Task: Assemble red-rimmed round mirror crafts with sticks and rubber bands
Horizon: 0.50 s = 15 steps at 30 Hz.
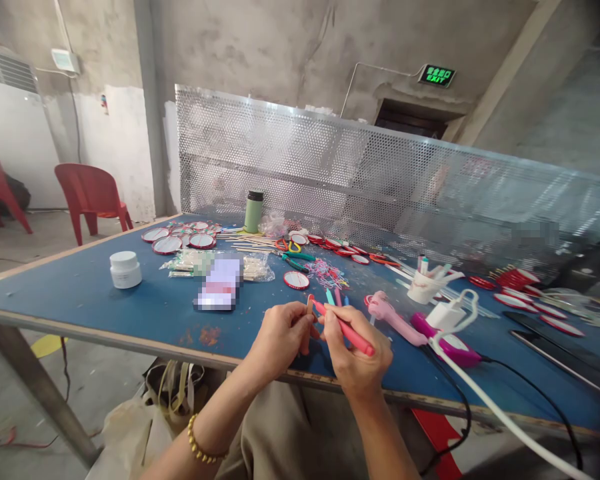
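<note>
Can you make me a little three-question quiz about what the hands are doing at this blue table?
1. True or false: the right hand holds a red pen.
2. What does the left hand pinch? A) a small wooden stick B) the white jar C) the green bottle
3. Fill in: the pen's tip points at the top of the ____.

Key
1. True. The pen lies across the fingers, tip toward the left hand.
2. A. The jar stands far to the left on the blue table, and the bottle stands at the back by the metal screen.
3. Stick.
</note>
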Motion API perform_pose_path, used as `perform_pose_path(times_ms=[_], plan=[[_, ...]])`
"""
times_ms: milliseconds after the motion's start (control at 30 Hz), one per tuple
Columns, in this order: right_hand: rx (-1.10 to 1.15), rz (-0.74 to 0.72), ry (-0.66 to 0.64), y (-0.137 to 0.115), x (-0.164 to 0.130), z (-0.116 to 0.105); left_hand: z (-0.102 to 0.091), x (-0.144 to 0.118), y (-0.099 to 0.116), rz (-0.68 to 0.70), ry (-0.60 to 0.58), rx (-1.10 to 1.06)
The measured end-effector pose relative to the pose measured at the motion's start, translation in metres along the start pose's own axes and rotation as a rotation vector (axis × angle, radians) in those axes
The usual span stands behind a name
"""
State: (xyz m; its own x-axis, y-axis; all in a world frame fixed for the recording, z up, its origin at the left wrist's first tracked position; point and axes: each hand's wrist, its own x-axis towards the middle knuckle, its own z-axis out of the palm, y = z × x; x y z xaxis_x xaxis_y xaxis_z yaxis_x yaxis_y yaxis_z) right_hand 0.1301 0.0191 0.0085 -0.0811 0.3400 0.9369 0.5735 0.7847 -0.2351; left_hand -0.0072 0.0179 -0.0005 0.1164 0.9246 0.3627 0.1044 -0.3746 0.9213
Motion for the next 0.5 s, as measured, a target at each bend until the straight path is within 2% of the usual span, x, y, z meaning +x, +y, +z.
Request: perform_pose_path(times_ms=[500], plan=[[-0.005, 0.009, 0.017, 0.0013, 0.0001, -0.0016, 0.0007, 0.001, -0.0019, 0.016, 0.012, 0.032]])
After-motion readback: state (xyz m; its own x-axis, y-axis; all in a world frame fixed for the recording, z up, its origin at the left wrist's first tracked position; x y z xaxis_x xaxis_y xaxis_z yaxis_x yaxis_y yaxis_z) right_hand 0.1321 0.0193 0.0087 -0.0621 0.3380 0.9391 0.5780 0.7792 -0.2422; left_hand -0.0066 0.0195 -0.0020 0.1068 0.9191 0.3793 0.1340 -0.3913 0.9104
